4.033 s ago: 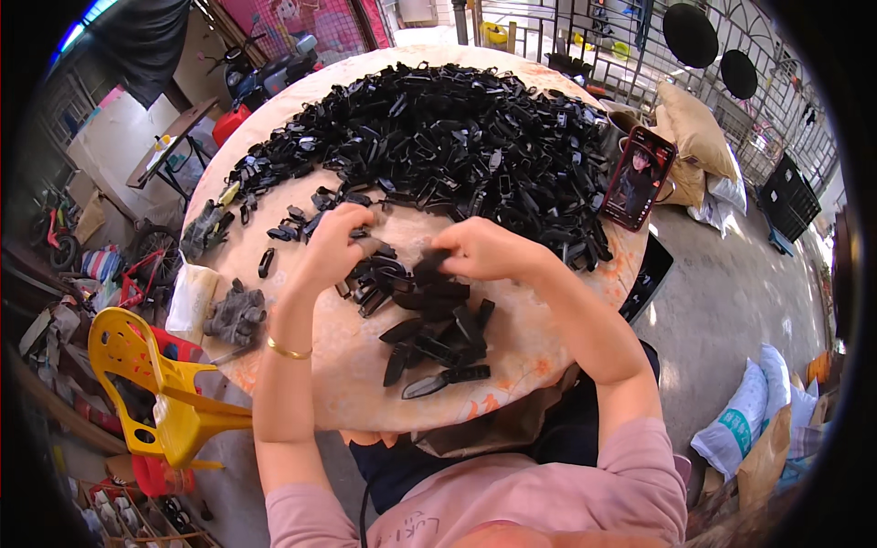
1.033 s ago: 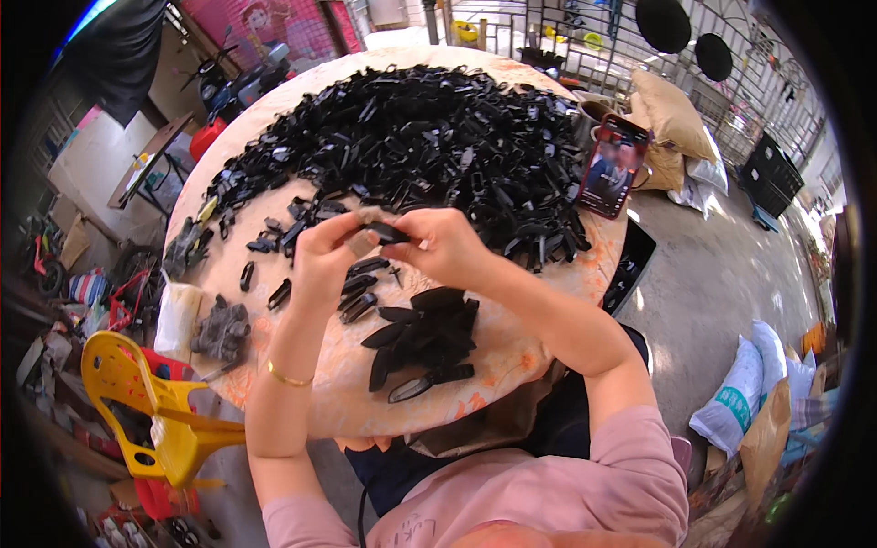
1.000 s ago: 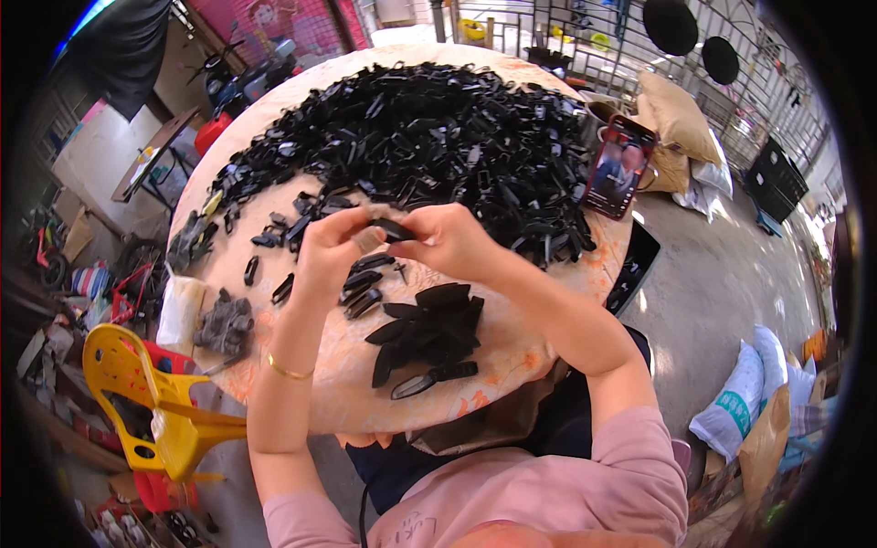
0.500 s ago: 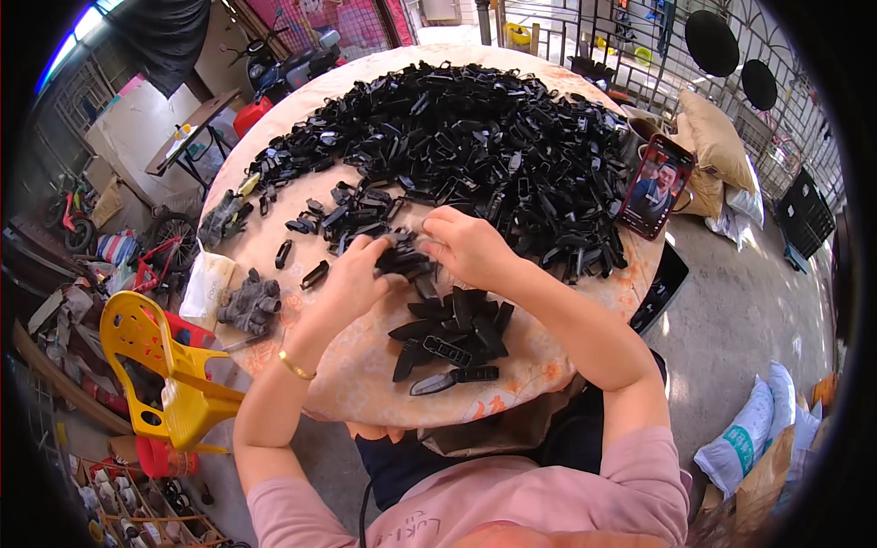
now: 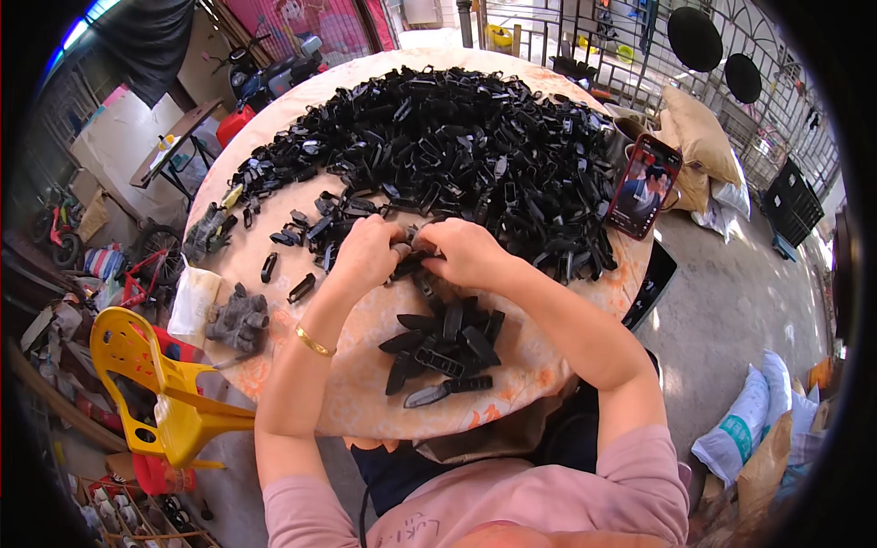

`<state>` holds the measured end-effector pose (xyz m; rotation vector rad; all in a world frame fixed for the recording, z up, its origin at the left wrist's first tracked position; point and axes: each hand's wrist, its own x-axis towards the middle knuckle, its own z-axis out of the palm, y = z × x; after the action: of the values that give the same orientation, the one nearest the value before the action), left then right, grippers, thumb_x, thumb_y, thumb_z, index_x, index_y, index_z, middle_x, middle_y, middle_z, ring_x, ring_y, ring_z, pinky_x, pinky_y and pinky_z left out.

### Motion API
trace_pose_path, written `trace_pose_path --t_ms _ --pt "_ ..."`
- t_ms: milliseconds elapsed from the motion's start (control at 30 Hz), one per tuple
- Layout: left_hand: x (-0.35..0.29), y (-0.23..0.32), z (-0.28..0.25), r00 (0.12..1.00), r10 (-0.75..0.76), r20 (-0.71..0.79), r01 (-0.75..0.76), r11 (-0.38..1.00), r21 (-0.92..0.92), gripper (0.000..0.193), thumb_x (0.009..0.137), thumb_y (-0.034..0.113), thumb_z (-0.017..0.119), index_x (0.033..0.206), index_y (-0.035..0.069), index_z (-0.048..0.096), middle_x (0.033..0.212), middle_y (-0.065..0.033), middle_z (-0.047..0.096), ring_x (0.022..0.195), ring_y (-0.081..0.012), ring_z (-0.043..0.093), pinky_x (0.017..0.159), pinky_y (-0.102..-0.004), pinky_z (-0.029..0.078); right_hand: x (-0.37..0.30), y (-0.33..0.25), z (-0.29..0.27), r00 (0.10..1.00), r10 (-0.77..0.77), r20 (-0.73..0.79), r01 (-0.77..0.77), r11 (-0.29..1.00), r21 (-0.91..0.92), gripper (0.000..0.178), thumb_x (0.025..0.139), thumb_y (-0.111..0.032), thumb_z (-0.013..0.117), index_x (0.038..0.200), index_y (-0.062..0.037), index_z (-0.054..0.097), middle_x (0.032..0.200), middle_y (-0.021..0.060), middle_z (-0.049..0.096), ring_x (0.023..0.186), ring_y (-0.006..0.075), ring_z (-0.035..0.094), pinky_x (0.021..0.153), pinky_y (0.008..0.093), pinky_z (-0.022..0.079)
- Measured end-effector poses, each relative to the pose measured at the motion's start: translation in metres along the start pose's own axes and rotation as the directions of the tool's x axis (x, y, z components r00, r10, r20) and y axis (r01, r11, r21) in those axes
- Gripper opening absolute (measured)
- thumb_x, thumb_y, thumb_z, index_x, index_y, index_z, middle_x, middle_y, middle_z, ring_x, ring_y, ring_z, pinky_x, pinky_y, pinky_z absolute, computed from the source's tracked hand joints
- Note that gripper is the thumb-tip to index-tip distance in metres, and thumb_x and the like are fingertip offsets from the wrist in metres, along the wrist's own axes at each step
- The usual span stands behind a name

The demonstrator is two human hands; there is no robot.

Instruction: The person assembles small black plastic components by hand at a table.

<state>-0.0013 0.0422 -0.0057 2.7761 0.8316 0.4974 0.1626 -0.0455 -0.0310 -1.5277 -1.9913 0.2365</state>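
My left hand (image 5: 367,256) and my right hand (image 5: 464,253) meet at the near edge of a big heap of small black plastic pieces (image 5: 438,146). The fingers of both are curled and pinch a dark piece (image 5: 411,265) between them; its exact shape is mostly hidden. Closer to me lies a smaller pile of slim, pointed black pieces (image 5: 452,320), some with an open frame shape. At its front rests one piece with a grey, blade-like end (image 5: 425,395). A few loose black pieces (image 5: 301,288) lie left of my left hand.
On the patterned tablecloth (image 5: 365,393) of the round table sit dark grey gloves (image 5: 237,320) and a white packet (image 5: 194,300). A phone (image 5: 644,187) leans by the heap at right. A yellow chair (image 5: 187,416) stands left; sacks (image 5: 699,137) stand right.
My hands have drawn closer together and their fingers have closed in over the dark piece. The whole view has shifted slightly; the phone's picture differs.
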Motion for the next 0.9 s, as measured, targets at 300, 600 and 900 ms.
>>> trace_pose_path --t_ms 300,600,900 --pt "-0.009 0.000 -0.008 0.999 0.028 0.021 -0.024 0.988 -0.153 0.019 0.069 -0.003 0.057 0.087 -0.001 0.058 0.083 -0.0173 0.058 0.080 -0.0337 0.055 0.072 -0.0385 0.045 0.004 0.002 0.009 0.999 0.022 0.023 -0.026 0.980 0.197 0.022 0.069 -0.015 0.066 0.089 -0.0052 0.060 0.084 0.0113 0.060 0.083 0.0295 0.057 0.073 0.0372 0.047" --pt "-0.010 -0.003 0.002 0.998 0.044 -0.042 -0.054 0.955 -0.292 0.025 0.068 -0.004 0.056 0.093 0.000 0.058 0.097 -0.0179 0.055 0.090 -0.0352 0.054 0.077 -0.0372 0.046 0.009 -0.007 0.014 0.998 -0.002 0.071 -0.009 0.989 0.150 0.017 0.070 -0.018 0.064 0.081 -0.0051 0.062 0.081 0.0128 0.061 0.082 0.0314 0.058 0.070 0.0391 0.047" --pt "-0.005 -0.010 -0.023 0.910 -0.263 0.320 0.368 0.157 -0.917 0.019 0.082 0.003 0.058 0.100 0.002 0.061 0.087 -0.0020 0.061 0.067 -0.0084 0.056 0.058 -0.0190 0.044 0.006 -0.016 -0.005 0.910 0.098 -0.404 0.118 0.870 0.478 0.016 0.077 0.003 0.063 0.091 -0.0004 0.057 0.077 0.0032 0.058 0.074 0.0087 0.058 0.063 0.0235 0.047"
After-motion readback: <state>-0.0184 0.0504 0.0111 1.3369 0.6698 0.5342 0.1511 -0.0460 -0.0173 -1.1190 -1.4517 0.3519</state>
